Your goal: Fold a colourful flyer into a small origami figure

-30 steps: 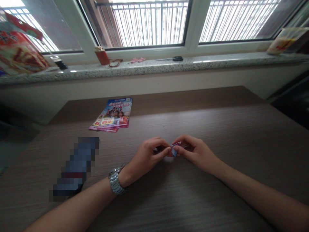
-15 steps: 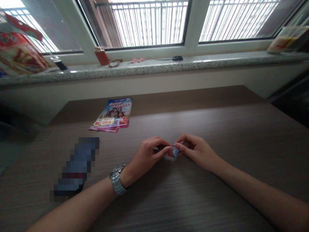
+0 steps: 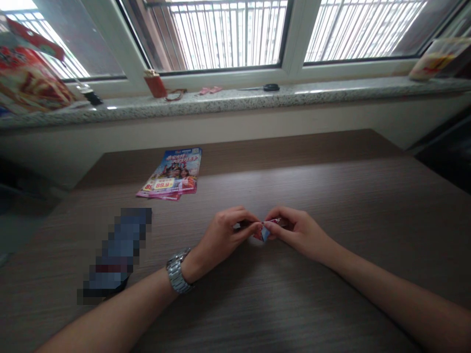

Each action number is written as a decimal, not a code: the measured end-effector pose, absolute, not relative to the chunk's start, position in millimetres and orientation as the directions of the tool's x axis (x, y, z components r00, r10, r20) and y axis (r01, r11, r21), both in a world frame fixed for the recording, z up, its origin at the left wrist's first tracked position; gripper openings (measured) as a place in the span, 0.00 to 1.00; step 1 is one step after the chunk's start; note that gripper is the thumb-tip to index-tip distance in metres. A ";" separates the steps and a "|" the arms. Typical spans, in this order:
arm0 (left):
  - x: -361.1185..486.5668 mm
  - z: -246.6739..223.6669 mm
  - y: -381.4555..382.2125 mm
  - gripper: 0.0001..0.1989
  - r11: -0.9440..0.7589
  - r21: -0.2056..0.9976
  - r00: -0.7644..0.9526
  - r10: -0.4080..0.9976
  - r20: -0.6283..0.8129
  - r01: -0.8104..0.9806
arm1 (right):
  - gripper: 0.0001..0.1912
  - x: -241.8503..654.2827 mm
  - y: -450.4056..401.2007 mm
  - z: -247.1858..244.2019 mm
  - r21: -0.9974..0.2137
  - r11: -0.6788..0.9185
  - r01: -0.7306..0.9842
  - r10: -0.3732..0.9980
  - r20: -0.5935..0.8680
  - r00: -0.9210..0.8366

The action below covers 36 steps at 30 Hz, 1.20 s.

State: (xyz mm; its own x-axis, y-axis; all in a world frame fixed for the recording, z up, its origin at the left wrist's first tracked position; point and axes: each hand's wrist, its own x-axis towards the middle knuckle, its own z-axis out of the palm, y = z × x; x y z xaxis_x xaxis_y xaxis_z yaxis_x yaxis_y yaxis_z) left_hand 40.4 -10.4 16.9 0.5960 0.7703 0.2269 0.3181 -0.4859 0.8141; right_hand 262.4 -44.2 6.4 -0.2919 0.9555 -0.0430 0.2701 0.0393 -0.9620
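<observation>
Between my two hands, just above the table, is a small folded piece of printed paper with blue, red and white on it. My left hand pinches its left side between thumb and forefinger; a metal watch is on that wrist. The right side is held in a pinch by my right hand. Fingertips cover much of the paper, so its full shape is hidden.
A stack of colourful flyers lies on the brown table, back left. Nearer is a pixelated dark object. The windowsill holds a red case, pink scraps, scissors and a red package.
The fingers of my right hand have shifted slightly on the folded paper, and a pinkish edge now shows above the thumb. Both hands stay in nearly the same place.
</observation>
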 end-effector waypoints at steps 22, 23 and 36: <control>39.1 13.9 -9.2 0.07 -0.470 0.817 0.541 0.805 0.242 0.333 | 0.12 264.8 -40.1 3.1 -0.984 0.007 0.177 0.968 -0.037 -0.248; 39.0 13.7 -9.0 0.07 -0.471 0.817 0.541 0.805 0.243 0.333 | 0.12 264.3 -40.2 3.5 -0.985 0.003 0.173 0.968 -0.041 -0.249; 39.9 14.1 -10.0 0.06 -0.480 0.822 0.572 0.783 0.243 0.308 | 0.11 262.8 -42.3 2.7 -0.959 0.070 0.275 0.962 -0.008 -0.272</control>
State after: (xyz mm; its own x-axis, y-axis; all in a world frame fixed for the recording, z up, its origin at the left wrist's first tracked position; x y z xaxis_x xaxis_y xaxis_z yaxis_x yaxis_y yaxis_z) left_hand 39.9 -10.0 14.1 0.5724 0.7833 0.2425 0.3083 -0.4797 0.8215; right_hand 262.8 -42.3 2.7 -0.2719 0.9623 -0.0082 0.2755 0.0697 -0.9588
